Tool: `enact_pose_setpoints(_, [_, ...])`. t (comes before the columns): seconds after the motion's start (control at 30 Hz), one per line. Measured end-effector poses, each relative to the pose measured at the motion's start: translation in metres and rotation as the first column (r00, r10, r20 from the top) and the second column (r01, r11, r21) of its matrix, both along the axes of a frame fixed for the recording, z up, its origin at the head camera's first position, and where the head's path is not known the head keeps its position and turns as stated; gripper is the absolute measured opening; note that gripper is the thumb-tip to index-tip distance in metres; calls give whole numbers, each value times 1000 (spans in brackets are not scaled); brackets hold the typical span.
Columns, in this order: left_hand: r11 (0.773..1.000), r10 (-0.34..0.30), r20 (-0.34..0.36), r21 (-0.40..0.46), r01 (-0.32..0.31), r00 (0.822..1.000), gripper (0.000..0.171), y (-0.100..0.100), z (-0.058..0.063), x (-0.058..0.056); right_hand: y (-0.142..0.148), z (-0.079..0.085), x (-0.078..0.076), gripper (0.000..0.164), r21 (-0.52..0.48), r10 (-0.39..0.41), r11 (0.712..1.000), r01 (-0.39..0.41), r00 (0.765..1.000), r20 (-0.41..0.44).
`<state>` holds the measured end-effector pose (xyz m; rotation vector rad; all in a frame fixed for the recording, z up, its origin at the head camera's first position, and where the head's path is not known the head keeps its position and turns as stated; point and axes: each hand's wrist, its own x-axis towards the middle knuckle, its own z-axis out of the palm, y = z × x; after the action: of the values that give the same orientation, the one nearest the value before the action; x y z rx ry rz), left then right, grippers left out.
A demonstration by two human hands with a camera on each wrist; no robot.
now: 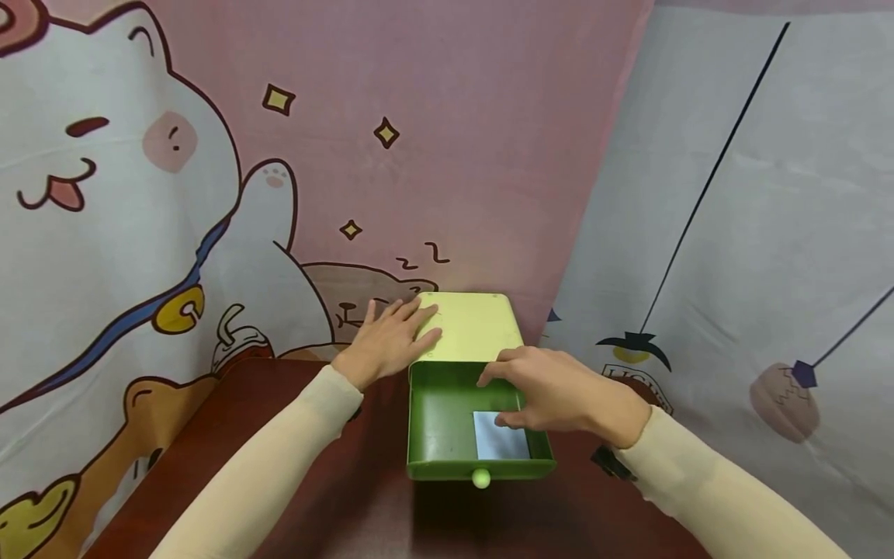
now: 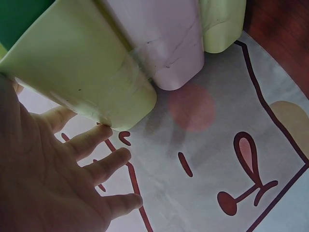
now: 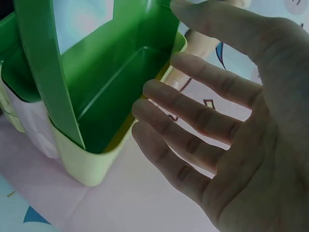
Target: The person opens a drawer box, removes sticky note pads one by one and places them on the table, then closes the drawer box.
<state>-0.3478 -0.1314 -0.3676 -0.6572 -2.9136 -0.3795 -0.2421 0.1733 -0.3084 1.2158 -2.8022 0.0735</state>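
Observation:
A small drawer cabinet with a pale yellow-green top (image 1: 475, 326) stands on the table, its green top drawer (image 1: 441, 423) pulled out toward me. Inside the drawer, at its right front, lies a pale blue-white square card (image 1: 501, 441). My left hand (image 1: 387, 341) is at the top's left edge, and in the left wrist view its fingers (image 2: 108, 164) are spread beside the yellow-green casing (image 2: 91, 72). Over the drawer's right side hovers my right hand (image 1: 552, 387), fingers loosely bent with nothing between them. In the right wrist view these fingers (image 3: 193, 113) lie apart from the drawer wall.
A round light-green knob (image 1: 481, 478) sticks out from the drawer front. Below the top casing is a pink section (image 2: 161, 43), then another yellow-green one (image 2: 222, 24). The reddish-brown table (image 1: 328, 497) meets a cartoon-printed cloth (image 1: 489, 155) behind the cabinet.

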Motion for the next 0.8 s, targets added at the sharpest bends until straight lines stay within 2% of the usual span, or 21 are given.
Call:
enact_pose_setpoints(0.2, [1000,-1,-1,-1,1,1000,78,0,0,0,-8,-4,-4,52,73,27,997,-31,998,56])
enact_pose_setpoints(0.43, [1000,8,15,6,-8,1000,78,0,0,-1,-19,-6,-4,58,144,23,989,-42,990,137])
enact_pose_setpoints(0.8, [1000,1,10,3,-1,1000,79,0,0,-1,-34,-9,-7,67,294,-6,955,-40,988,153])
